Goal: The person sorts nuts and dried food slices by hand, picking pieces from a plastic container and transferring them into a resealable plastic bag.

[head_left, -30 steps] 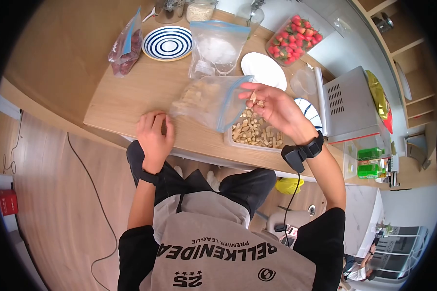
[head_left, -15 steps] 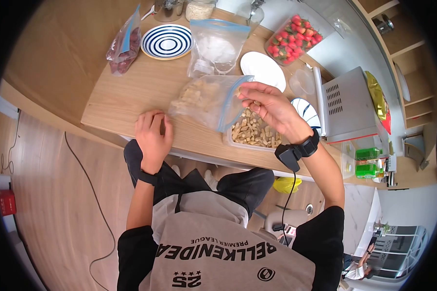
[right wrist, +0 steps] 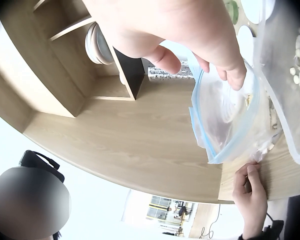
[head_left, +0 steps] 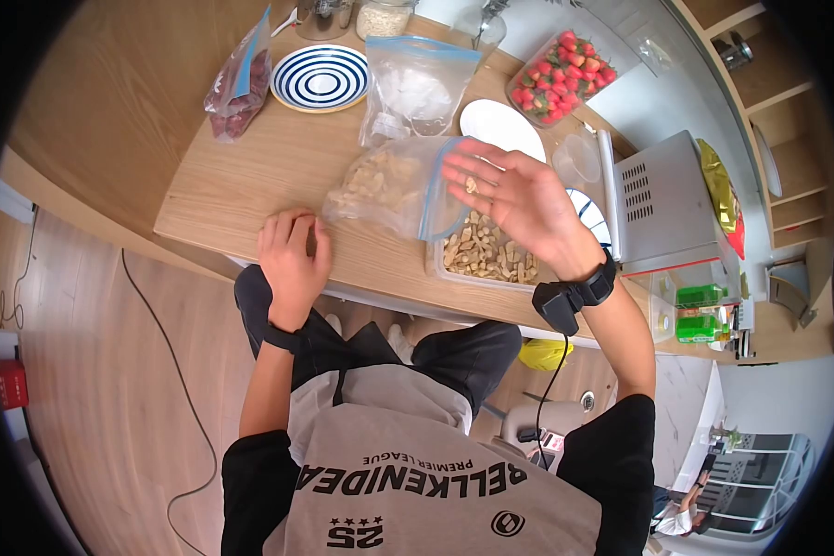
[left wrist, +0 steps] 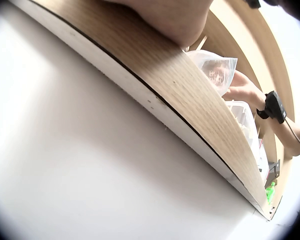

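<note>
My right hand (head_left: 533, 204) is at the mouth of a blue-edged zip bag (head_left: 408, 208), palm showing and fingers extended. A small tan peanut piece (head_left: 471, 185) lies against those fingers. Tan peanuts (head_left: 366, 181) fill the far part of the bag, which lies on its side. Under the right hand stands a clear plastic box (head_left: 440, 269) with more peanuts (head_left: 486, 252). In the right wrist view, the fingertips (right wrist: 236, 77) reach over the bag's opening (right wrist: 225, 125). My left hand (head_left: 294, 255) rests loosely curled at the table's front edge, holding nothing.
Behind the peanut bag stand a bag of white contents (head_left: 417, 97), a blue-ringed plate (head_left: 320, 82), a white plate (head_left: 500, 130) and a tub of strawberries (head_left: 565, 79). A bag of dark red pieces (head_left: 236, 102) is far left; a grey appliance (head_left: 672, 195) is right.
The right hand's fingers were curled round peanut pieces half a second ago; now they have straightened at the bag's mouth. The bag's opening has shifted slightly. The left hand stays put.
</note>
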A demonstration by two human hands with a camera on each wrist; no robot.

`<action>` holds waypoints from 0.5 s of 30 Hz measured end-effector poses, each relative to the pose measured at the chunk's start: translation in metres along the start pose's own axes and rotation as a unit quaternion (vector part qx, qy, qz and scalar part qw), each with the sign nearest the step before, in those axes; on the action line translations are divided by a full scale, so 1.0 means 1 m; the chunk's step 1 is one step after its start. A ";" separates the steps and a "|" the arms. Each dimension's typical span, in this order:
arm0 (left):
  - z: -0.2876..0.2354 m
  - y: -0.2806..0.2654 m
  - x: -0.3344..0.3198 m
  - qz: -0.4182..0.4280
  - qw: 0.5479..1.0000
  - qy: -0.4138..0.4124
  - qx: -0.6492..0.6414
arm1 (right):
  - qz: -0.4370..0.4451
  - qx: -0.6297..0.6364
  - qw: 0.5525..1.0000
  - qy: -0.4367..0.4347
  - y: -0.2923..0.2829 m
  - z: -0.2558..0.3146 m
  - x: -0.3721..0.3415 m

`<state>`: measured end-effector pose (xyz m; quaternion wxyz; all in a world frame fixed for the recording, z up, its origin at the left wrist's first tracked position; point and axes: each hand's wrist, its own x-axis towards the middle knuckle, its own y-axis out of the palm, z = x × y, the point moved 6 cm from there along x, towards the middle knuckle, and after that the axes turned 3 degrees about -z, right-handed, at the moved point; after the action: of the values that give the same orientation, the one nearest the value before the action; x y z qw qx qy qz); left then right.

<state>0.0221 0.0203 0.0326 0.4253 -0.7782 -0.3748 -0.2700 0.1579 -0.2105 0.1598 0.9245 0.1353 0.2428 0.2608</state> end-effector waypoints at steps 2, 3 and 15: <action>0.000 -0.001 0.001 -0.002 1.000 0.004 0.000 | 0.012 0.010 1.000 0.002 0.001 0.001 -0.001; -0.001 -0.001 0.001 -0.003 1.000 0.005 0.001 | 0.023 0.020 1.000 0.005 0.002 0.001 -0.002; 0.000 0.000 0.000 -0.003 1.000 0.004 0.000 | -0.015 -0.192 0.978 -0.077 -0.048 0.003 -0.006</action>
<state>0.0217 0.0200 0.0327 0.4261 -0.7760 -0.3754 -0.2744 0.1749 -0.2535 0.1465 0.9530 -0.0287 0.1187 0.2774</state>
